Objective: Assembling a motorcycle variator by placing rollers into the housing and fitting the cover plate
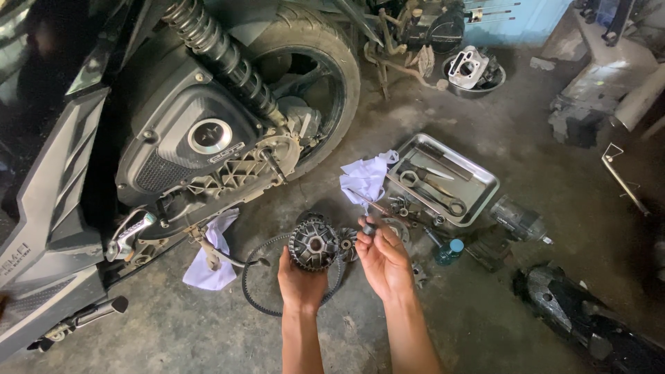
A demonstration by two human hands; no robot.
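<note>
Holding the variator pulley (314, 244) up in our left hand (299, 280), we are keeping the grip curled under its lower rim, fingers pressed against the ribbed metal so its open face is tilting toward us. Our right hand (384, 260) is pinching a small dark roller-like part (369, 228) between thumb and fingertips, just beside the pulley's right edge and not yet touching it.

To do this well, we are judging that the pulley should be staying level and steady in the left grip while the small part is lined up squarely with its seat, since a tilted piece could be binding or dropping to the floor. A light pinch is looking enough; squeezing harder would only be hiding the part from our view.

Below the hands, a black drive belt (258, 291) is lying looped on the concrete floor (485, 125), with another round metal pulley part (395, 228) and loose small pieces close behind our right hand. A white rag (367, 176) is resting just beyond, touching the corner of a steel tray (485, 183) that is carrying wrenches (433, 190). A small blue-capped bottle (449, 251) is standing near the tray's front, and a dark power tool (516, 220) is lying to its right.

To the left, the scooter's transmission case (187, 145) is sitting open beside the rear wheel (318, 62), with a second white rag (211, 253) lying under it.
</note>
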